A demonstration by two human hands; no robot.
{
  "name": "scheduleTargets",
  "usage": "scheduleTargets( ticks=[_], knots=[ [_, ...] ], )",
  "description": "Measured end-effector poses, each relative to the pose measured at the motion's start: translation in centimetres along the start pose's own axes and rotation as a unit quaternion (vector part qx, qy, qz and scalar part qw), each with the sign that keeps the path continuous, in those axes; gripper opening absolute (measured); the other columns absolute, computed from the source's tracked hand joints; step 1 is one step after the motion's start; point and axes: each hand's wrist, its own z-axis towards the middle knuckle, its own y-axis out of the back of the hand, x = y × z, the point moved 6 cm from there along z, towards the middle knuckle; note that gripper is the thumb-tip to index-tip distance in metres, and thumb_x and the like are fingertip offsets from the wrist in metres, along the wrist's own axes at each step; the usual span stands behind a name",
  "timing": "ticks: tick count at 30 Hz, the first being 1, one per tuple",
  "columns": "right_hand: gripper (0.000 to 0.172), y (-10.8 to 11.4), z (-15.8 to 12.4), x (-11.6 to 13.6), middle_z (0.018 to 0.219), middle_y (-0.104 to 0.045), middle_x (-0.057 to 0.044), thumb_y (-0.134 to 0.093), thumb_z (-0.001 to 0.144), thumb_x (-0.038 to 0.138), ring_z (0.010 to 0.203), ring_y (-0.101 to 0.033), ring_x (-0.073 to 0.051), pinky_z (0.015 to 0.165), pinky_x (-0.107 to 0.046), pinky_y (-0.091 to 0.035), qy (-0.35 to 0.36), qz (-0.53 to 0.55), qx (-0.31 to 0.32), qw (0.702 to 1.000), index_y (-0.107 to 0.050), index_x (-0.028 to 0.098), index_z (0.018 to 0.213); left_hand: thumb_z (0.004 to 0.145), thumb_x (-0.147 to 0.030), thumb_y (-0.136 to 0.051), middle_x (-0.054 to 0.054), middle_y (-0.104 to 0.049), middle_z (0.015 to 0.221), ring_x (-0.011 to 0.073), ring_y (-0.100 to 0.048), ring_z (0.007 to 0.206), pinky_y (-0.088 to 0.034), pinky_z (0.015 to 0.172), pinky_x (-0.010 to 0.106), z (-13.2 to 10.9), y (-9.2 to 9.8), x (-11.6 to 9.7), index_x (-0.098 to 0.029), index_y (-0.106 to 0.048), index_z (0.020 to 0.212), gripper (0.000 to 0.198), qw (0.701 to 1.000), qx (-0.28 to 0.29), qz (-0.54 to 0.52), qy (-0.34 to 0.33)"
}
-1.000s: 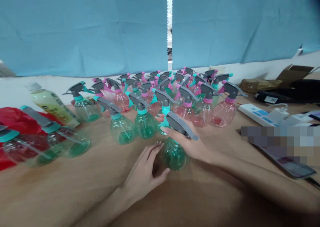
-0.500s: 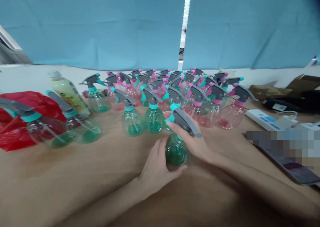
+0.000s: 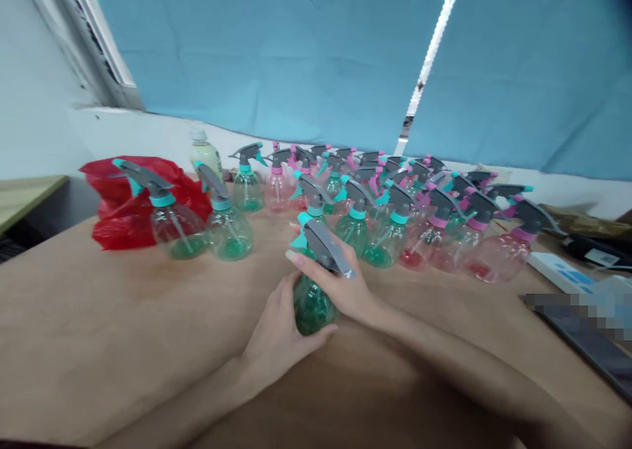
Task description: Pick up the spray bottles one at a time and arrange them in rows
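Observation:
A green spray bottle [image 3: 312,307] with a grey and teal trigger head stands in front of me, held by both hands. My left hand [image 3: 281,324] wraps round the lower left of its body, thumb across the near side. Round the neck and head closes my right hand [image 3: 340,284], its thumb pointing to the left; some of its fingers are hidden behind the bottle. Just behind stand more spray bottles with teal collars, one of them a green bottle [image 3: 353,228]. A pink spray bottle [image 3: 498,255] ends the front row on the right.
Several more pink and green spray bottles crowd the back of the wooden table [image 3: 148,343]. Two green ones, including a tilted-looking bottle [image 3: 230,232], stand at left beside a red plastic bag [image 3: 118,205]. A drink bottle [image 3: 205,153] is behind them. At right lie a power strip [image 3: 557,271] and a dark phone [image 3: 582,343].
My view has swung to the left, so the whole scene appears shifted right. Both hands keep their hold on the green spray bottle, which now appears farther left relative to the bottle rows.

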Motion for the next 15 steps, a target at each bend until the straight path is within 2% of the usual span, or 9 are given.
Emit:
scheduleTargets(
  ticks=[4,7,10,15],
  knots=[
    [0.034,-2.2,0.3,0.7,0.083,-0.060,0.000,-0.067,0.079,0.043,0.075,-0.056,-0.016,0.071,-0.032,-0.048,0.074,-0.051,0.034,0.995,-0.059,0.023,0.106,0.074,-0.047,-0.072,0.014,-0.051,0.130,0.0354,-0.051,0.120,-0.045,0.095,0.054,-0.7,2.2,2.5,-0.022,-0.027,0.137,0.081,0.999,-0.021,0.018,0.028],
    [0.024,-3.1,0.3,1.0,0.089,-0.061,-0.003,-0.068,0.079,0.039,0.085,-0.058,-0.018,0.078,-0.034,-0.048,0.109,-0.087,0.026,0.990,-0.059,0.021,0.092,0.076,-0.048,-0.072,0.013,-0.047,0.135,0.0350,-0.048,0.124,-0.042,0.098,0.054,-0.5,3.9,4.1,-0.025,-0.025,0.140,0.082,0.998,-0.053,0.036,0.019],
    [0.023,-3.6,1.0,0.9,0.089,-0.063,-0.005,-0.068,0.079,0.041,0.086,-0.060,-0.021,0.078,-0.036,-0.049,0.083,-0.125,0.014,0.989,-0.058,0.021,0.087,0.079,-0.051,-0.069,0.014,-0.038,0.145,0.0344,-0.039,0.132,-0.035,0.105,0.054,0.0,4.9,4.9,-0.027,-0.017,0.146,0.088,0.998,-0.043,0.045,-0.015],
    [0.027,-4.4,3.4,0.4,0.097,-0.068,-0.008,-0.069,0.079,0.039,0.091,-0.063,-0.024,0.083,-0.039,-0.048,0.045,-0.162,0.025,0.985,-0.061,0.020,0.096,0.084,-0.055,-0.062,0.015,-0.033,0.149,0.0348,-0.035,0.135,-0.035,0.105,0.054,0.2,6.1,6.4,-0.026,-0.012,0.148,0.086,0.999,-0.030,0.036,0.005]
  ],
)
